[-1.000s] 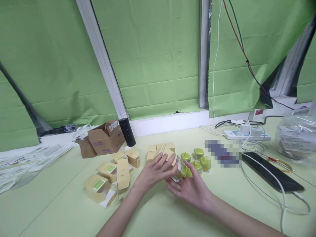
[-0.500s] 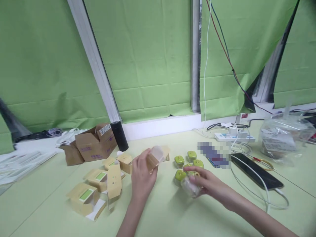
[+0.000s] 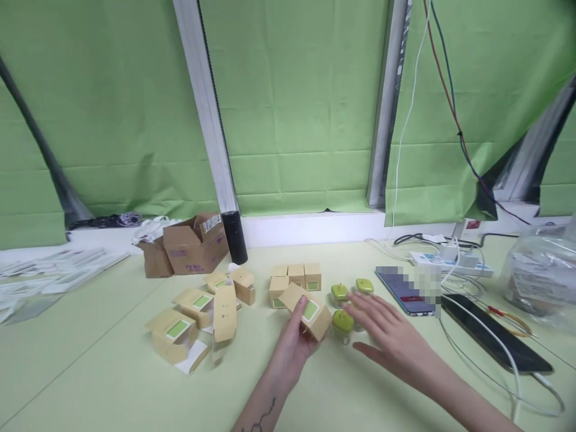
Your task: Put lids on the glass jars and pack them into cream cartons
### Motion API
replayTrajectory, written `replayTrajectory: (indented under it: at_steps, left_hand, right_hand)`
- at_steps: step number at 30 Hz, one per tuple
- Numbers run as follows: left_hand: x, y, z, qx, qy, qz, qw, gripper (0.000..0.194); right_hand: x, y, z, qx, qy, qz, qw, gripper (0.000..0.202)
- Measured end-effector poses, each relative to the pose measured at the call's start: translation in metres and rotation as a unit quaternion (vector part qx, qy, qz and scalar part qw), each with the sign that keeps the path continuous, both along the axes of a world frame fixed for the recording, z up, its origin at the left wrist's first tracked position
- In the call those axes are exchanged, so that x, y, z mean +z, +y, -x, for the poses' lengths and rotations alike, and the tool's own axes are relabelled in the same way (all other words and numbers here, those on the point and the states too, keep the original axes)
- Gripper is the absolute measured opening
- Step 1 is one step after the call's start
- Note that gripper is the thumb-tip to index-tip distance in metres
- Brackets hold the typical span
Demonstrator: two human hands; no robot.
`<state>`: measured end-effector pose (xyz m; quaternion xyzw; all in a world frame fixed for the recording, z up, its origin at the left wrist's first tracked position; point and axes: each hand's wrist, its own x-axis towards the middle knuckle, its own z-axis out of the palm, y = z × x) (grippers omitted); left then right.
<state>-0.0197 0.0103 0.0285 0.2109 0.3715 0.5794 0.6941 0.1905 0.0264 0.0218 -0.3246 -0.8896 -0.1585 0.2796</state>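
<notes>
My left hand (image 3: 294, 342) is closed round a small tan cardboard box (image 3: 309, 309) with a green label, tilted above the table. Whether anything is inside the box cannot be seen. My right hand (image 3: 382, 327) is open to the right of that box, fingers stretched out, with nothing visible in it. Beside and partly behind its fingers stand several small clear jars with green lids, among them a near jar (image 3: 342, 320) and a back jar (image 3: 364, 285). Closed tan boxes (image 3: 296, 275) stand together just behind the held box.
Several open tan boxes (image 3: 171, 336) lie on the left. Further back are a brown carton (image 3: 193, 246) and a black cylinder (image 3: 234, 237). Toward the right lie a phone (image 3: 400, 291), a black phone-like device (image 3: 495, 333) with a white cable, a power strip (image 3: 423, 261) and a plastic bag (image 3: 540, 276).
The view has shifted left. My left hand has turned the box so its green label shows. My right hand no longer holds the clear object and its fingers have straightened.
</notes>
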Motion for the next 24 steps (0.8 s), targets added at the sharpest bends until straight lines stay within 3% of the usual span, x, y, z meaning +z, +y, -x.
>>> replayTrajectory:
  at_steps: [4,7,17,24]
  left_hand:
    - [0.0,-0.002,0.001,-0.062,-0.116,-0.044,0.99,0.022]
    - [0.004,-0.003,0.007,-0.06,-0.152,-0.032,0.986,0.014]
    - [0.019,-0.011,0.015,0.07,-0.133,-0.019,0.988,0.007]
    - [0.013,-0.012,0.014,0.087,-0.15,-0.029,0.984,0.005]
  right_hand:
    - [0.017,0.002,0.039,0.144,0.001,0.068,0.987,0.061]
    - [0.023,0.009,0.049,0.198,0.043,0.118,0.972,0.057]
    - [0.024,0.014,0.059,0.207,0.033,0.062,0.976,0.052]
    - [0.017,0.017,0.061,0.204,0.032,0.044,0.977,0.053]
